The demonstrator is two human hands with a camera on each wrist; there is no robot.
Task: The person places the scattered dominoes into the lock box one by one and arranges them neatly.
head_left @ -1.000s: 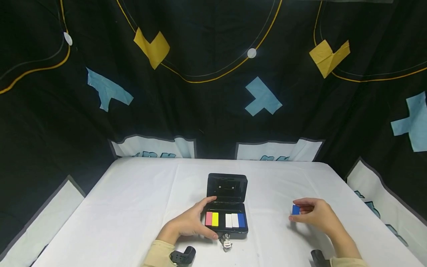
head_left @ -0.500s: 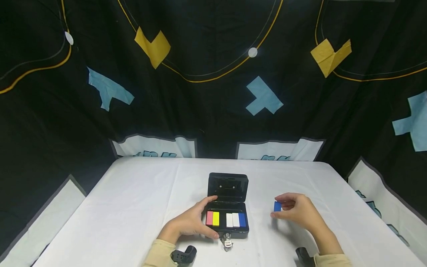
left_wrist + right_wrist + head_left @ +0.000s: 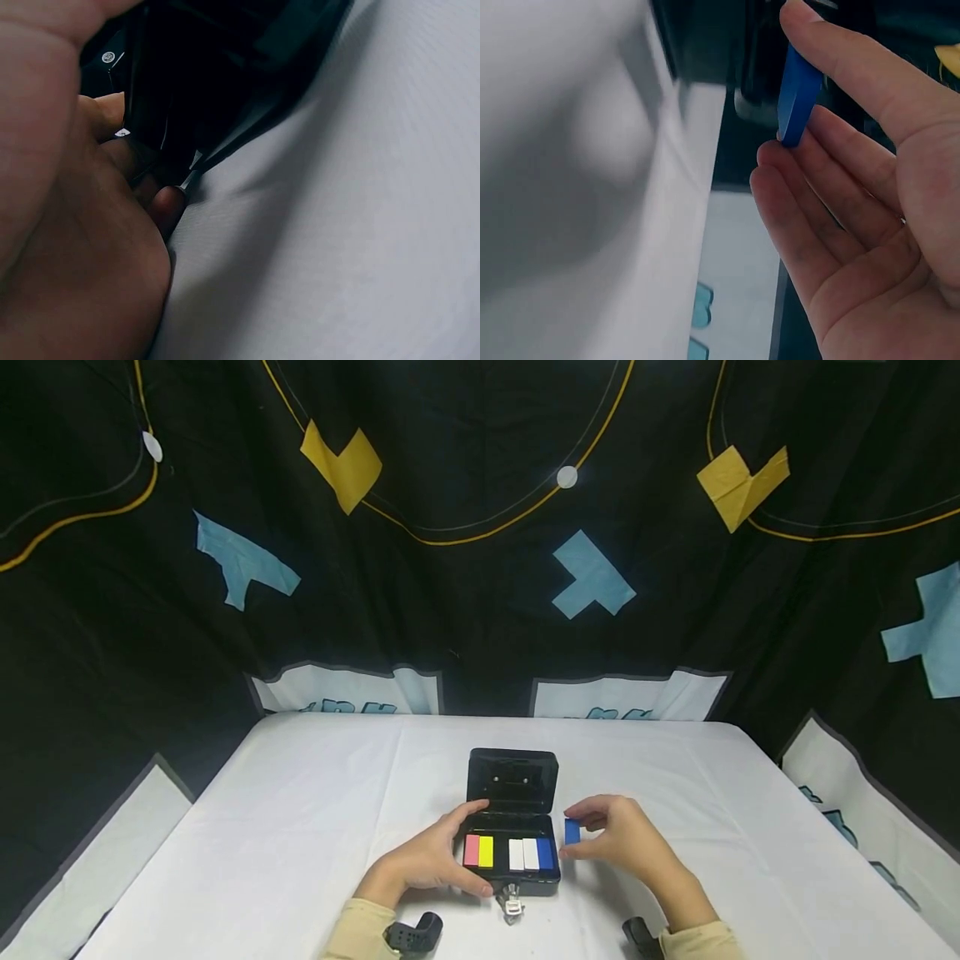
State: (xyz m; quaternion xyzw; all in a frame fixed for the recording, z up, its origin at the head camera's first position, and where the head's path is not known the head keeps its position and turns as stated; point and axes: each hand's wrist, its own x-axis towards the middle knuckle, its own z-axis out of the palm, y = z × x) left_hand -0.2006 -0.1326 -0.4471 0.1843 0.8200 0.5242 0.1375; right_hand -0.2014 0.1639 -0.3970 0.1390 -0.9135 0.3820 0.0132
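Observation:
A black metal cash box [image 3: 537, 889] stands on the table with its lid [image 3: 513, 768] raised. My left hand [image 3: 420, 862] holds the box by its left side, thumb at the front and fingers towards the back. Inside lie a pink block [image 3: 471, 850], a yellow block [image 3: 486, 852], two white blocks [image 3: 523, 854] and a blue block [image 3: 545, 853], with a dark gap between yellow and white. My right hand [image 3: 626, 837] pinches another flat blue block [image 3: 572, 832] between thumb and fingers, just right of the box; the right wrist view shows this blue block [image 3: 799, 94] upright in the fingertips.
A silver lock or keys [image 3: 512, 906] hang at the front of the box. White cloth covers the table [image 3: 322, 793]. A black curtain [image 3: 465, 610] with yellow and blue patches hangs behind it. Each wrist wears a dark device [image 3: 415, 933].
My right hand has travelled left with the blue block, from the table's right side to beside the box. The left hand and the box have stayed in place.

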